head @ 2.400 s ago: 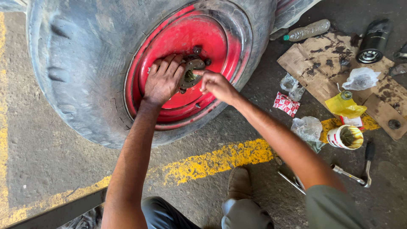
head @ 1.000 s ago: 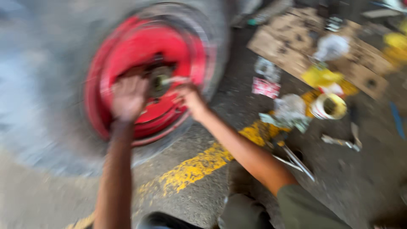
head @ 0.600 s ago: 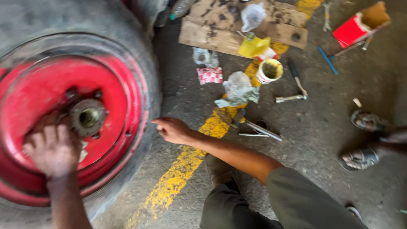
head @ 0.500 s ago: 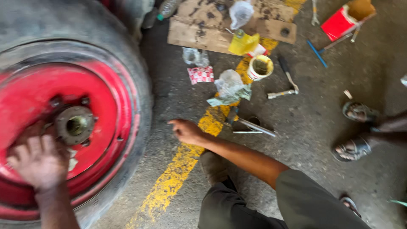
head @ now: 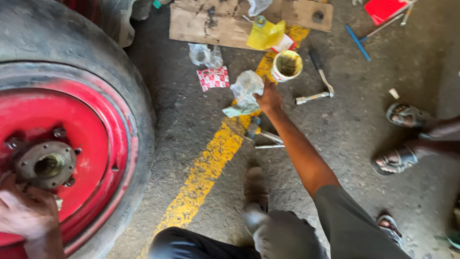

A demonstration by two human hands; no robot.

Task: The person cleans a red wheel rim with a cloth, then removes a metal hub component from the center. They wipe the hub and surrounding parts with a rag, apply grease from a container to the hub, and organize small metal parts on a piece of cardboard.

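The left hand [head: 26, 211] lay on the red wheel rim [head: 91, 139], low at the left edge of the view, fingers spread loosely and flat against the metal just below the grey hub [head: 45, 165]. It gripped nothing that could be seen. The hub sat right above its knuckles, with bolt holes ringed around it, and the worn black tyre [head: 72, 52] curved around the rim.

The right hand [head: 269, 98] was stretched far out from the body, well apart from the left one, over the concrete floor [head: 335, 129]. Its fingers pointed away and were partly open; whether they pinched anything could not be told. Its fingertips reached the crumpled clear plastic bag [head: 245, 88] lying just left of it, and a small white tub [head: 286, 64] of dark grease stood just beyond it. A hammer [head: 318, 86] lay to the right of the hand, close by. Under the forearm some thin metal tools [head: 263, 139] rested on the painted yellow line [head: 211, 163].

Farther beyond the right hand lay a red-and-white packet [head: 213, 77], a yellow bottle [head: 266, 33] and a flat piece of cardboard [head: 211, 24]. Off to the right, another person's sandalled feet [head: 400, 136] stood on the floor.
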